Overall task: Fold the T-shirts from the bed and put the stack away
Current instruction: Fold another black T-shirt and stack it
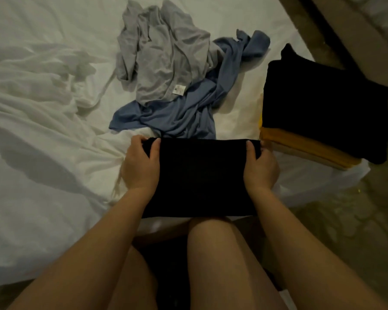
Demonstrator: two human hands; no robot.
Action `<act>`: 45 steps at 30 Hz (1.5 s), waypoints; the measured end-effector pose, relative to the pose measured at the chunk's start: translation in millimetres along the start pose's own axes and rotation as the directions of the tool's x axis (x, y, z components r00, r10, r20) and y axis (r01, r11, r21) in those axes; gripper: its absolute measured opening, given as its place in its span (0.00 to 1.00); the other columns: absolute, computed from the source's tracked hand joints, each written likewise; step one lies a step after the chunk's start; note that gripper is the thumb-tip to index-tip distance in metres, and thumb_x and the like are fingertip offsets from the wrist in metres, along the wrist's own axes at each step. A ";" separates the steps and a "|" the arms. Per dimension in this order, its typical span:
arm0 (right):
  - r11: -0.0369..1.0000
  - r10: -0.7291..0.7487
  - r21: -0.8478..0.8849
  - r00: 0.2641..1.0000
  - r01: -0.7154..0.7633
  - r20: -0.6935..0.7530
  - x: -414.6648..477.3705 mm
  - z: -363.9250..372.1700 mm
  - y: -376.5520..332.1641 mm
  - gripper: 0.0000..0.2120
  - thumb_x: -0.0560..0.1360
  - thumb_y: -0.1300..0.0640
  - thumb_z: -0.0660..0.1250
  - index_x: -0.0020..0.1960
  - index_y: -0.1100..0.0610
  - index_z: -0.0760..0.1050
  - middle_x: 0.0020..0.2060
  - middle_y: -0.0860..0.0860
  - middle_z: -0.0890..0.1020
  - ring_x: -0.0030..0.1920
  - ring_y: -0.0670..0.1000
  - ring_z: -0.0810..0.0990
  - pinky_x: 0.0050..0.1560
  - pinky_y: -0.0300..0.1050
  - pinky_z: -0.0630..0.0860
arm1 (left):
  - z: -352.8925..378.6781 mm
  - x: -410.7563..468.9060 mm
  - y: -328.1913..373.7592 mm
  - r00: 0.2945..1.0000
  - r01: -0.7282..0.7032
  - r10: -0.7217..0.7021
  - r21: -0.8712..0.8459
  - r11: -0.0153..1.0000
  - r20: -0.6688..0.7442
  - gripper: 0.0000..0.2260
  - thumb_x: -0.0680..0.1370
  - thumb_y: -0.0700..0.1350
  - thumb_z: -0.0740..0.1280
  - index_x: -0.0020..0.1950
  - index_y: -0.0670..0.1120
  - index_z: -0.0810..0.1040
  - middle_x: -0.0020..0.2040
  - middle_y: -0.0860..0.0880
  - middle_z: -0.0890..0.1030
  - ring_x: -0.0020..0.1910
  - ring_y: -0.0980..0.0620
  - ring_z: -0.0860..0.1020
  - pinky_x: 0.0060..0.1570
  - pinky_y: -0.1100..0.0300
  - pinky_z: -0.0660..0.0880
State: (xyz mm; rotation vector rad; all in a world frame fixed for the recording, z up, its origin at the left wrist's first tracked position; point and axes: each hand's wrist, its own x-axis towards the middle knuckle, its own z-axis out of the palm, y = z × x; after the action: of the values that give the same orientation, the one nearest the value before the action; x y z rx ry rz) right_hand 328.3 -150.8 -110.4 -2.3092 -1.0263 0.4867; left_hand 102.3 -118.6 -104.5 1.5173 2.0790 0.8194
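both forearms stretched forward, roughly parallel. left grip [141,163] pinches the far left corner of the black t-shirt [199,175], thumb on top, fingers curled over the edge. right grip [259,166] same on the far right corner.

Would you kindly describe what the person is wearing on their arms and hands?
Both forearms are bare, with no sleeves, watch or bracelet in view. The left hand and right hand wear no gloves or visible rings; the nails look short.
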 end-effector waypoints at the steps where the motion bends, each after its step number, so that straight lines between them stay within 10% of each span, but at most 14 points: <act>1: 0.996 0.016 0.088 1.000 -0.015 -0.012 -2.7 -4.4 2.2 0.19 0.80 0.46 0.57 0.61 0.59 0.71 0.56 0.57 0.79 0.56 0.59 0.76 0.44 0.41 0.62 | -3.2 -4.7 0.6 1.000 0.004 -0.004 -0.012 1.000 -0.015 0.19 0.78 0.55 0.60 0.58 0.40 0.69 0.55 0.38 0.75 0.52 0.39 0.74 0.48 0.50 0.70; 10: 0.955 0.111 0.198 0.883 -0.222 0.457 -35.4 -33.3 30.4 0.28 0.76 0.37 0.58 0.66 0.58 0.70 0.57 0.59 0.78 0.55 0.59 0.76 0.51 0.50 0.75 | -37.0 -51.6 10.9 0.930 0.240 -0.288 0.219 0.946 0.226 0.29 0.76 0.63 0.58 0.63 0.39 0.70 0.59 0.38 0.76 0.57 0.38 0.74 0.50 0.53 0.68; 14: 0.873 0.087 0.366 0.843 -0.321 0.531 -35.9 -44.0 19.5 0.26 0.77 0.42 0.61 0.69 0.55 0.68 0.60 0.57 0.77 0.57 0.58 0.76 0.56 0.53 0.75 | -47.5 -42.5 18.2 0.884 0.283 -0.264 0.007 0.959 0.385 0.23 0.78 0.58 0.60 0.65 0.42 0.74 0.61 0.42 0.77 0.58 0.40 0.75 0.49 0.58 0.67; 26: 0.715 -0.241 0.699 0.946 0.024 0.215 -60.1 -110.6 20.7 0.11 0.78 0.56 0.62 0.60 0.49 0.72 0.47 0.43 0.80 0.45 0.41 0.80 0.40 0.35 0.78 | -79.5 -96.4 50.0 0.996 0.047 -0.028 -0.222 0.974 0.086 0.12 0.81 0.46 0.58 0.59 0.41 0.75 0.48 0.50 0.76 0.49 0.51 0.74 0.43 0.61 0.64; 33: 0.790 -0.181 0.593 0.983 0.158 -0.020 9.4 -179.8 29.7 0.21 0.75 0.50 0.66 0.66 0.57 0.72 0.58 0.51 0.79 0.58 0.50 0.77 0.58 0.46 0.75 | -37.5 -77.8 147.6 0.979 -0.187 0.202 -0.252 0.950 0.034 0.13 0.81 0.46 0.58 0.60 0.41 0.74 0.54 0.40 0.79 0.54 0.41 0.75 0.43 0.58 0.64; 38: 0.828 -0.159 0.521 0.978 0.207 -0.136 70.5 -215.4 35.1 0.11 0.76 0.52 0.66 0.57 0.52 0.75 0.42 0.38 0.77 0.43 0.38 0.76 0.38 0.27 0.70 | 7.9 -52.4 216.8 0.945 -0.279 0.316 -0.300 0.912 0.082 0.08 0.81 0.46 0.58 0.53 0.43 0.72 0.44 0.43 0.76 0.39 0.49 0.73 0.42 0.52 0.68; 45: 0.859 -0.022 0.507 0.995 0.067 -0.094 144.5 -213.1 51.7 0.06 0.76 0.51 0.65 0.52 0.49 0.73 0.42 0.41 0.77 0.42 0.40 0.75 0.37 0.35 0.70 | 73.8 -5.9 269.1 0.920 -0.291 0.337 -0.226 0.930 0.202 0.11 0.82 0.47 0.57 0.46 0.40 0.70 0.35 0.45 0.71 0.32 0.50 0.68 0.33 0.54 0.62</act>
State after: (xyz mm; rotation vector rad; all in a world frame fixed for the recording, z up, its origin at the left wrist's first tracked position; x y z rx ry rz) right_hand 562.1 -142.4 8.9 -1.8108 -0.7889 0.5590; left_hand 339.0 -48.8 25.8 1.7709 1.5590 0.8739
